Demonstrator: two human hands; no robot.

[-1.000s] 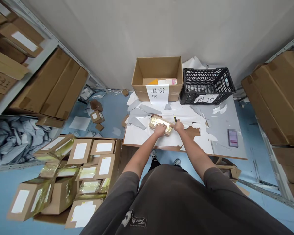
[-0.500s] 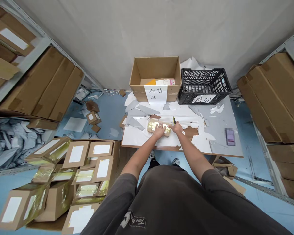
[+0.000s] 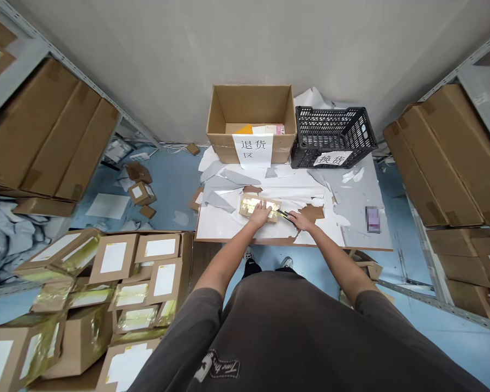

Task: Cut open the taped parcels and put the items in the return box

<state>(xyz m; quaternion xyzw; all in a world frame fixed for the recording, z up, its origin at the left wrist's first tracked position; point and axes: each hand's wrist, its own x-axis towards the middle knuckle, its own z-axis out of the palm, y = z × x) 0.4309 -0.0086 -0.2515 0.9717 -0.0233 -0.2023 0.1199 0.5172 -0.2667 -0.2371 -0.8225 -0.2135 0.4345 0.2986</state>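
A small cardboard box (image 3: 248, 204) wrapped in yellowish clear tape lies on the white-covered table (image 3: 228, 231). My left hand (image 3: 260, 214) rests on top of it with the fingers spread. To the right of the box, my right hand (image 3: 301, 220) is closed around a black and yellow utility knife (image 3: 286, 216). The knife's tip points left and meets the box's right end; whether the blade is in the tape is too small to tell. Torn brown patches (image 3: 311, 213) show in the table covering by my right hand.
Behind stand an open carton (image 3: 218, 144) with a paper sign and a black plastic crate (image 3: 335, 133). A purple item (image 3: 373, 220), partly pixelated, lies at the table's right. Taped parcels (image 3: 114, 258) fill a large carton at my left. Shelves with cartons (image 3: 428, 158) flank both sides.
My right hand has drawn back a little from the box, and the knife has swung from upright to pointing left at its end. The left hand stays on the box. The view has shifted slightly.
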